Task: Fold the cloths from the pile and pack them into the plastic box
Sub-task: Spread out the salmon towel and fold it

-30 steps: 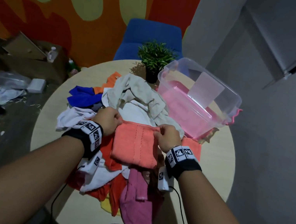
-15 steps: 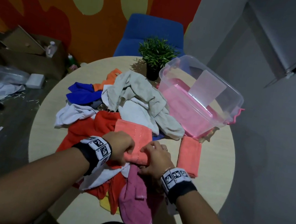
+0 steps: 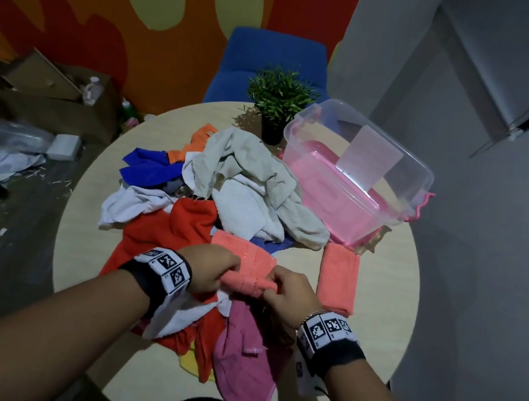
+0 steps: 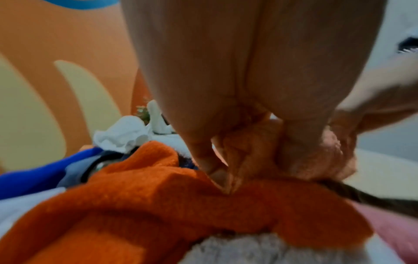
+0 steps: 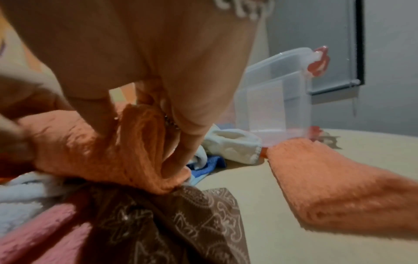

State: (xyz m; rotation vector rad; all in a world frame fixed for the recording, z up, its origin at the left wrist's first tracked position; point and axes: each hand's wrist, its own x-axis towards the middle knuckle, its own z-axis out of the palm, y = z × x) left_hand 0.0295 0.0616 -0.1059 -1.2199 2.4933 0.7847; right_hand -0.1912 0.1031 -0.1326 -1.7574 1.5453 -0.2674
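A salmon cloth (image 3: 247,267) lies on the pile (image 3: 221,200) of mixed cloths on the round table. My left hand (image 3: 210,269) grips its near left end and my right hand (image 3: 283,290) grips its near right end, and that near edge is rolled up between them. The wrist views show the left hand (image 4: 226,151) and the right hand (image 5: 158,139) pinching layered folds of the cloth. A second, folded salmon cloth (image 3: 337,281) lies flat to the right, just in front of the clear plastic box (image 3: 356,180), which is open with a pink bottom.
A small potted plant (image 3: 280,105) stands behind the pile, beside the box. A blue chair (image 3: 275,60) is behind the table (image 3: 384,288). Cardboard boxes and litter lie on the floor to the left. A grey wall runs along the right.
Both hands came from the cloth's far edge to its near edge. They now pinch and lift that edge into a roll.
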